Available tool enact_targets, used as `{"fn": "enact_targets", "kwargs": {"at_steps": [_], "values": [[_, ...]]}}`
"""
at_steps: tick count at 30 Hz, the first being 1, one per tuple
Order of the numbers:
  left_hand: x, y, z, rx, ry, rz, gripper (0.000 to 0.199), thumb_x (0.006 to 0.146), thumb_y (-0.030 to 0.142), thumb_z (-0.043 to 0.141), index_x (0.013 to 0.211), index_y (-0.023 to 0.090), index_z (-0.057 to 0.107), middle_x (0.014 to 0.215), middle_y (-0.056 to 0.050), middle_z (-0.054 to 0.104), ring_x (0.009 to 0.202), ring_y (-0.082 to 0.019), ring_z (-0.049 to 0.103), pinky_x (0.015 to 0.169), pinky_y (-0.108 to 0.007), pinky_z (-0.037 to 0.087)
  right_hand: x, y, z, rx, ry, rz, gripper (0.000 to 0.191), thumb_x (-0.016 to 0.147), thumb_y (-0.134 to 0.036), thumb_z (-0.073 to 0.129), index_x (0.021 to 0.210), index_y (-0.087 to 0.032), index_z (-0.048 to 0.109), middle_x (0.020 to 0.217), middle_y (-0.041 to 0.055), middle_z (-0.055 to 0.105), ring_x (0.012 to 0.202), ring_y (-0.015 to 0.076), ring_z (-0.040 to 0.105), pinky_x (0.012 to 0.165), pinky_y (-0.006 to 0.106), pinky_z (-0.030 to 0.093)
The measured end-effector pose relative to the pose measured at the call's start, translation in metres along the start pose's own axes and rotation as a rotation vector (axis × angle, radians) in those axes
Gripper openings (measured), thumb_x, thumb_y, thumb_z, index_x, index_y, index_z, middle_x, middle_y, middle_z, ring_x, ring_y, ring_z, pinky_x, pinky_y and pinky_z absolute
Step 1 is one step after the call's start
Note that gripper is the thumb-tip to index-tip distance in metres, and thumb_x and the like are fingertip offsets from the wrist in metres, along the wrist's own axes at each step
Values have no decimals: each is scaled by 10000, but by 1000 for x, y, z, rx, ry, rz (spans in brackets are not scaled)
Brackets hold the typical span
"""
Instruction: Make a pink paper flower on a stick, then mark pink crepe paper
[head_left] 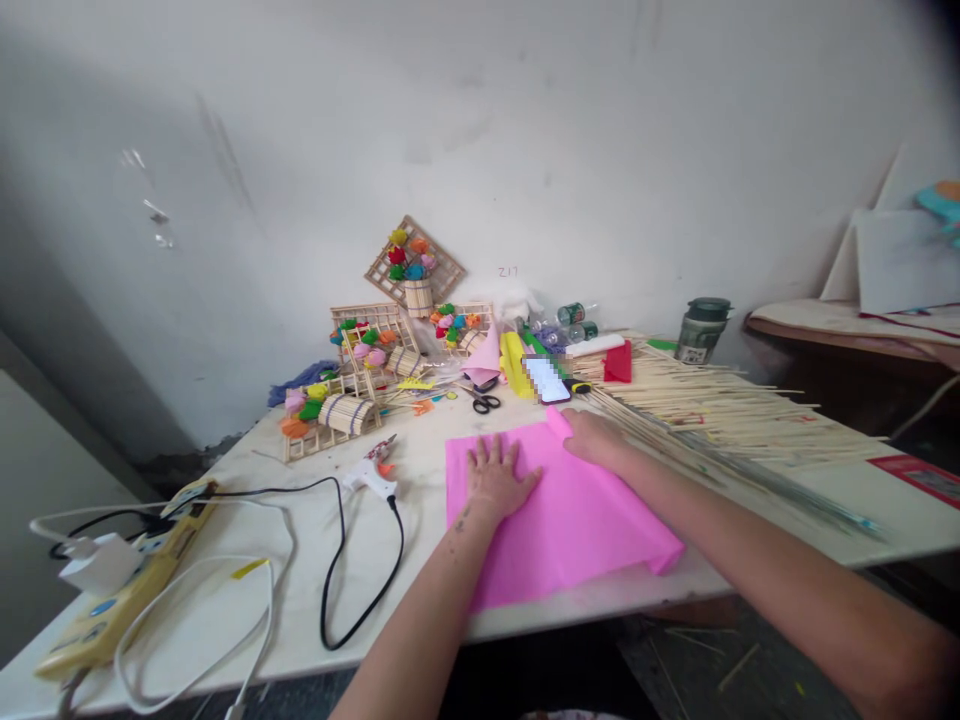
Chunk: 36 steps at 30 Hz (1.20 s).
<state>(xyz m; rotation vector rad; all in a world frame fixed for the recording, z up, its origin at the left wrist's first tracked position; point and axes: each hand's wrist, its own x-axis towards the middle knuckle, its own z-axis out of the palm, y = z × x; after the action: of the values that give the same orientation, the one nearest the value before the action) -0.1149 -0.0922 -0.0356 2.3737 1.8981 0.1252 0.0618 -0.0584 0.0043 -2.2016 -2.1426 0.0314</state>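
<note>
A pink sheet point(570, 520) lies spread near the table's front edge, its right side curled into a loose roll. Flat on its left part rests my left hand point(499, 480), fingers spread. My right hand point(589, 437) is closed on the sheet's rolled edge at the back right corner; part of its fingers is hidden. Just behind the sheet are a phone point(546, 380) and black scissors point(484, 401). A white glue gun point(373, 478) lies to the left of the sheet.
A yellow power strip point(124, 600) and looping cables occupy the left side. Wooden lattices with colourful paper flowers point(349, 412) stand at the back left. Many thin sticks point(697, 400) cover the right side, near a green-lidded bottle point(703, 330).
</note>
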Motion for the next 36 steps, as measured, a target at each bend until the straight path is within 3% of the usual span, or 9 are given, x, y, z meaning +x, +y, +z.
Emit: {"fn": "enact_targets", "kwargs": {"at_steps": [10, 14, 18, 22, 25, 28, 31, 34, 36], "values": [[7, 0, 8, -10, 2, 40, 818, 689, 737, 44, 1367, 299, 181, 1457, -23, 93, 1306, -338, 0, 1016, -533, 26, -21, -28, 8, -313, 218, -179, 462, 757, -159, 463, 1216, -145, 410, 997, 189, 523, 859, 272, 558, 656, 336, 412], [6, 3, 6, 4, -4, 51, 801, 707, 717, 41, 1371, 290, 172, 1457, -20, 97, 1308, -333, 11, 1017, -532, 22, -19, -29, 14, -330, 107, -164, 379, 755, -230, 488, 1110, -105, 532, 1012, 211, 518, 923, 292, 513, 696, 374, 414], [7, 2, 8, -3, 12, 54, 757, 735, 681, 36, 1370, 292, 175, 1457, -17, 98, 1307, -335, 5, 1014, -540, 20, -16, -41, -3, -288, 14, -166, 354, 709, -307, 534, 981, -98, 623, 1051, 216, 515, 953, 309, 488, 731, 400, 400], [11, 0, 14, -3, 16, 67, 723, 768, 634, 64, 1375, 258, 177, 1455, -31, 107, 1307, -335, 7, 1017, -538, 22, -16, -68, -16, -193, 94, -309, 325, 759, -282, 473, 1006, -119, 606, 1047, 179, 542, 945, 277, 488, 758, 373, 388], [14, -3, 17, -5, 30, 46, 683, 802, 559, 103, 1384, 204, 145, 1455, -46, 97, 1311, -313, 14, 1035, -500, 36, -12, -76, 1, -110, 144, -343, 339, 833, -294, 364, 1062, -148, 566, 1113, 143, 524, 1002, 244, 465, 806, 348, 368], [15, -8, 18, -3, 42, 25, 653, 818, 514, 113, 1379, 187, 173, 1452, -56, 114, 1313, -301, 27, 1040, -480, 56, -3, -69, 31, 10, 180, -404, 383, 882, -315, 271, 1148, -179, 509, 1237, 84, 474, 1112, 206, 407, 919, 337, 299], [14, -12, 16, 3, 40, 34, 646, 821, 521, 92, 1368, 201, 218, 1449, -55, 139, 1312, -299, 48, 1039, -476, 65, 8, -56, 50, 63, 115, -425, 434, 891, -382, 235, 1214, -199, 459, 1338, 43, 390, 1196, 194, 343, 976, 345, 245], [12, -14, 14, 1, 53, 55, 680, 807, 563, 37, 1368, 221, 214, 1449, -52, 140, 1313, -297, 57, 1039, -471, 75, 15, -41, 40, 50, 112, -459, 447, 878, -389, 279, 1250, -188, 425, 1364, 59, 356, 1229, 197, 314, 992, 346, 229], [11, -14, 13, 8, 55, 59, 727, 778, 614, 5, 1373, 237, 189, 1452, -49, 124, 1313, -301, 46, 1037, -476, 71, 15, -27, 23, 20, 187, -415, 433, 866, -328, 320, 1247, -150, 424, 1325, 96, 405, 1201, 200, 358, 977, 328, 254]]}}
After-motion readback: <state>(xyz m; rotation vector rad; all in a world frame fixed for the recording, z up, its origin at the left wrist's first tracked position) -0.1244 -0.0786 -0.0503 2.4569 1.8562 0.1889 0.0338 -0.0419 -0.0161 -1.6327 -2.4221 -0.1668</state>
